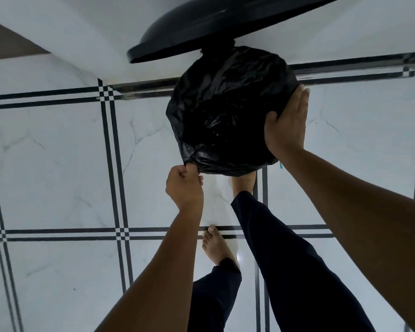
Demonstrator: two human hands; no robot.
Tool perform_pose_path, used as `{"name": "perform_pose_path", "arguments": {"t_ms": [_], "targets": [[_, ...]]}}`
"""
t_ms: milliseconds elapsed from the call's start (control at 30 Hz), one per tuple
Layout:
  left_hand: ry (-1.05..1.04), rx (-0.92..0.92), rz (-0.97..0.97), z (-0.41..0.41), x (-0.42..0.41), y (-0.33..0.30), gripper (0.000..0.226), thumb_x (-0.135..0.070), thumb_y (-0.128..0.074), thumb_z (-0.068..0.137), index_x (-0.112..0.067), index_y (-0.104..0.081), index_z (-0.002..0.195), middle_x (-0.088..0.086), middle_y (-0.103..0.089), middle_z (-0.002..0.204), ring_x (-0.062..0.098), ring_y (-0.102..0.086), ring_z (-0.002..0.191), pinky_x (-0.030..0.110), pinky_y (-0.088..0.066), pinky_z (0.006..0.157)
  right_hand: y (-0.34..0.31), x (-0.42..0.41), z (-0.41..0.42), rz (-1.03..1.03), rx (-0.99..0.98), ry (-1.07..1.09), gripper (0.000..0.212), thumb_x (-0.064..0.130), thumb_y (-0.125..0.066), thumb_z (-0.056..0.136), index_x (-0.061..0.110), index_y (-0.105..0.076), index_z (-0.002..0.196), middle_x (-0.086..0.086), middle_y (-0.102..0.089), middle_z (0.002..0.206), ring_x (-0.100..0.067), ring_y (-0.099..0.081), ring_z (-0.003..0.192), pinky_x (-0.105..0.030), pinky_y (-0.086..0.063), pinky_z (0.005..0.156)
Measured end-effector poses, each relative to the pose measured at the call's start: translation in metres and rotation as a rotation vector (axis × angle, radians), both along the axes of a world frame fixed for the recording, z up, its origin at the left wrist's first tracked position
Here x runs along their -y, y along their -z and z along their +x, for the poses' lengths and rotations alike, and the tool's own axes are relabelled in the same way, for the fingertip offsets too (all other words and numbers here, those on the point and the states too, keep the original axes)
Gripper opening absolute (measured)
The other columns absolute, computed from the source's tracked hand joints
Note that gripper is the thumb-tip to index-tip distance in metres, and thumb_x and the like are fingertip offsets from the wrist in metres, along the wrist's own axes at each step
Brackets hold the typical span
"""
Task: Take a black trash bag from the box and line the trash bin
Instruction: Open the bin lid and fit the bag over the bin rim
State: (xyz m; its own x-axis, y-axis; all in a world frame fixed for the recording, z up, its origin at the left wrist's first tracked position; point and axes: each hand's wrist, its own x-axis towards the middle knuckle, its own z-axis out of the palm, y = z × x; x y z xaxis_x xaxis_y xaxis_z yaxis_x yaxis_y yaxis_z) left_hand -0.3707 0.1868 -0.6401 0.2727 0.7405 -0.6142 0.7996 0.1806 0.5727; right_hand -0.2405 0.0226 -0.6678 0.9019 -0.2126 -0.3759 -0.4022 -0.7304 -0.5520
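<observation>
Crinkled black trash bag [225, 111] over round bin, left hand [183, 185] fingers pinching its edge, right hand [286, 125] flat, fingers together

trash bin [228, 111] body fully hidden under the black trash bag [225, 92], only its round outline shows. bag interior too dark to read. lid [201, 27] motion-blurred, cut off by the top edge. hinge behind the bag mostly hidden. right foot [243, 182] toes tucked under the bin, pedal not visible. right hand [288, 123] thumb tip lost in the plastic, left hand [183, 185] fingertips curled out of sight around a bag fold. small blue bit [280, 166] near the right wrist too small to identify. both forearms cut by the bottom edge.
</observation>
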Motion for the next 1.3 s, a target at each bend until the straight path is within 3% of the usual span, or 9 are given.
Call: {"name": "perform_pose_path", "arguments": {"t_ms": [267,400,500,733,833,933,1067,1200,1300], "targets": [[0.053,-0.176,-0.066,-0.003,-0.025,0.039,0.023,-0.016,-0.055,0.093,-0.01,-0.06,0.071,0.011,-0.072,0.075,0.017,-0.063,0.05,0.027,-0.051,0.053,0.005,0.0,-0.005,0.011,0.015,0.038,0.078,0.024,-0.037,0.095,0.004,-0.002,0.162,-0.016,-0.007,0.171,-0.029,-0.01,0.157,-0.042,-0.018,0.126],[-0.076,-0.173,-0.372,0.027,-0.038,0.049,0.025,-0.007,-0.051,0.1,-0.015,-0.055,0.076,0.002,-0.061,0.074,0.01,-0.058,0.052,0.017,-0.048,0.044,0.007,-0.001,-0.005,-0.001,0.018,0.063,0.076,0.028,-0.034,0.095,0.006,-0.006,0.162,-0.014,-0.014,0.17,-0.028,-0.017,0.156,-0.045,-0.022,0.124],[-0.235,-0.08,-0.491,0.042,-0.051,0.046,0.016,-0.005,-0.049,0.101,-0.014,-0.054,0.089,0.002,-0.061,0.096,0.012,-0.061,0.073,0.016,-0.055,0.058,0.0,-0.003,-0.003,-0.133,0.003,0.187,0.068,0.032,-0.037,0.102,0.01,-0.013,0.162,-0.011,-0.021,0.168,-0.027,-0.02,0.155,-0.049,-0.022,0.122],[-0.309,0.133,-0.192,0.058,-0.038,0.018,0.024,-0.033,-0.046,0.091,-0.016,-0.06,0.082,0.001,-0.067,0.087,0.022,-0.062,0.081,0.033,-0.053,0.073,-0.011,-0.022,-0.003,-0.087,-0.103,0.548,0.043,0.04,-0.033,0.106,0.016,-0.052,0.136,-0.006,-0.057,0.134,-0.029,-0.055,0.123,-0.048,-0.039,0.104],[-0.215,0.154,-0.212,0.075,-0.029,0.014,0.029,-0.049,-0.044,0.102,-0.022,-0.055,0.1,-0.009,-0.063,0.097,0.01,-0.062,0.09,0.027,-0.049,0.077,-0.003,-0.012,0.014,0.02,-0.121,0.613,0.046,0.043,-0.029,0.108,0.011,-0.051,0.131,-0.011,-0.057,0.135,-0.033,-0.053,0.124,-0.045,-0.041,0.101],[-0.184,0.091,-0.184,0.087,-0.036,0.021,0.027,-0.041,-0.045,0.103,-0.018,-0.057,0.106,-0.005,-0.062,0.099,0.019,-0.062,0.095,0.033,-0.051,0.083,0.009,0.003,0.032,0.156,-0.233,0.564,0.052,0.032,-0.02,0.108,0.002,-0.043,0.144,-0.022,-0.048,0.146,-0.039,-0.047,0.134,-0.043,-0.042,0.105],[-0.102,0.036,-0.174,0.081,-0.055,0.032,0.036,-0.047,-0.053,0.097,-0.015,-0.059,0.081,-0.002,-0.065,0.089,0.021,-0.065,0.088,0.037,-0.058,0.079,0.018,0.019,0.04,0.301,-0.33,0.581,0.054,0.033,-0.021,0.108,0.007,-0.042,0.15,-0.02,-0.048,0.151,-0.035,-0.049,0.136,-0.012,-0.039,0.061],[-0.075,0.066,0.164,0.089,-0.073,0.027,0.015,-0.029,-0.057,0.097,-0.019,-0.055,0.086,-0.008,-0.06,0.086,0.005,-0.055,0.071,0.028,-0.05,0.068,-0.001,0.016,0.044,-0.076,-0.011,0.593,0.037,0.029,-0.035,0.106,0.009,-0.053,0.132,-0.011,-0.057,0.134,-0.029,-0.052,0.127,-0.036,-0.043,0.099],[0.07,0.239,0.317,0.109,-0.062,0.016,0.023,-0.02,-0.045,0.102,-0.014,-0.066,0.104,-0.002,-0.067,0.099,0.01,-0.058,0.087,0.029,-0.051,0.085,-0.008,-0.004,0.049,-0.135,0.389,0.155,0.037,0.021,-0.036,0.1,0.005,-0.063,0.12,-0.013,-0.065,0.119,-0.032,-0.056,0.114,-0.033,-0.037,0.095]]}}
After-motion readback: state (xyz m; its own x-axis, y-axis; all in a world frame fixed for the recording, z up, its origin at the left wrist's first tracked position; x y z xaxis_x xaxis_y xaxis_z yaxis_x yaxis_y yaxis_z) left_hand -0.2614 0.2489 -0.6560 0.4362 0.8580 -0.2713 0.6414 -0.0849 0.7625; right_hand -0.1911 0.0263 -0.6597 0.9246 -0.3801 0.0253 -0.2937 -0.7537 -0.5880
